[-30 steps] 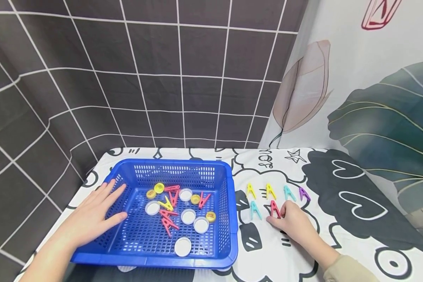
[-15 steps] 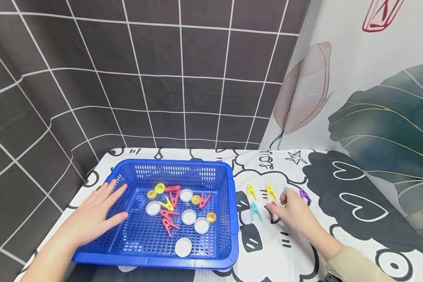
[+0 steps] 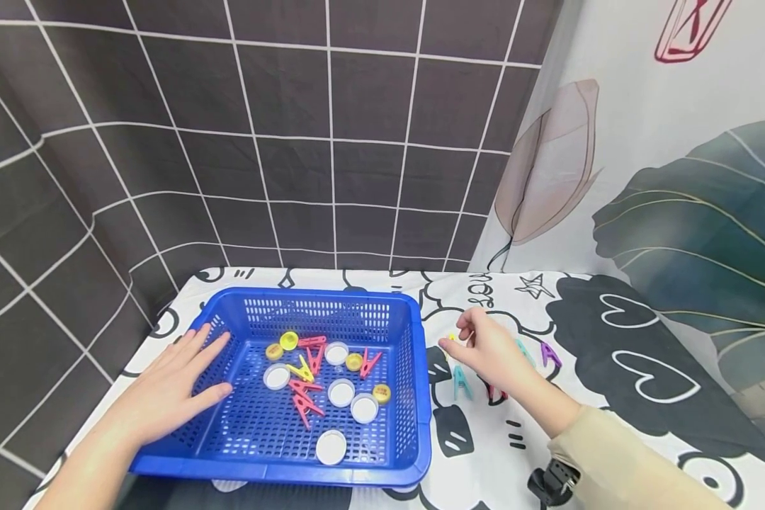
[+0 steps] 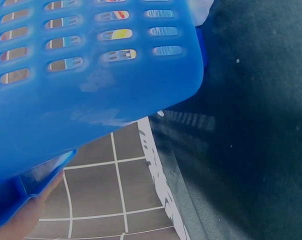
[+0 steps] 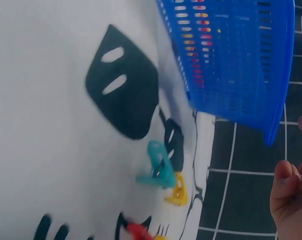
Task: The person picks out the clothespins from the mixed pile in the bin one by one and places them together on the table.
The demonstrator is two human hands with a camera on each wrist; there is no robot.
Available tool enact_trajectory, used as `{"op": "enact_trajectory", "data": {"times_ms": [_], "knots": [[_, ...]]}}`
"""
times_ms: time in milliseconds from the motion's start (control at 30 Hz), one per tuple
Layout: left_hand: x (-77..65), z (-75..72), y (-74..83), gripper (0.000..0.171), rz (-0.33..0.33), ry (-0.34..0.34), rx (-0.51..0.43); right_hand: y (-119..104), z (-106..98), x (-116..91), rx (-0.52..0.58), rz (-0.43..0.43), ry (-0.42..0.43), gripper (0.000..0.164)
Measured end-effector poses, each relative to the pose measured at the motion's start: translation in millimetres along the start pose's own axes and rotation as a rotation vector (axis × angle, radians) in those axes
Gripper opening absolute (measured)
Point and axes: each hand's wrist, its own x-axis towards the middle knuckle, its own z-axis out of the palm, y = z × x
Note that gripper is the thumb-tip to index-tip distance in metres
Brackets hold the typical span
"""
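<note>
My left hand (image 3: 166, 389) lies with straight, spread fingers over the left rim of the blue basket (image 3: 255, 473). My right hand (image 3: 494, 350) is above the clothespins on the cloth, thumb and fingers apart, with nothing seen between them. Around it are a turquoise clothespin (image 3: 462, 383), a purple clothespin (image 3: 550, 354) and a partly hidden red clothespin (image 3: 497, 393). Another turquoise one and a yellow clothespin (image 5: 179, 191) are partly covered by the hand in the head view. Inside the basket lie red clothespins (image 3: 370, 364), a yellow clothespin (image 3: 302, 370), white caps (image 3: 331, 447) and yellow caps (image 3: 381, 393).
A white cloth (image 3: 484, 460) with black drawings covers the table. Behind it hangs a dark curtain (image 3: 370, 170) with white grid lines, and a leaf-patterned curtain (image 3: 707, 205) is at the right. A black wrist device (image 3: 554, 482) is at the right sleeve.
My right hand has left the red clothespin and moved up and left, over the yellow ones. The left hand stays on the basket rim.
</note>
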Motion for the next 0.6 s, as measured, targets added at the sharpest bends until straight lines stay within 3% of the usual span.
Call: {"op": "enact_trajectory", "data": {"times_ms": [267,600], "knots": [[-1.1,-1.9,1.7,0.072,-0.019,-0.01,-0.008,-17.4,2.5,13.9,0.04,-0.018,-0.082,0.036],[-0.8,-0.9,1.8,0.072,-0.015,-0.016,-0.013,-44.2,0.5,39.7,0.031,-0.124,-0.243,0.047]]}}
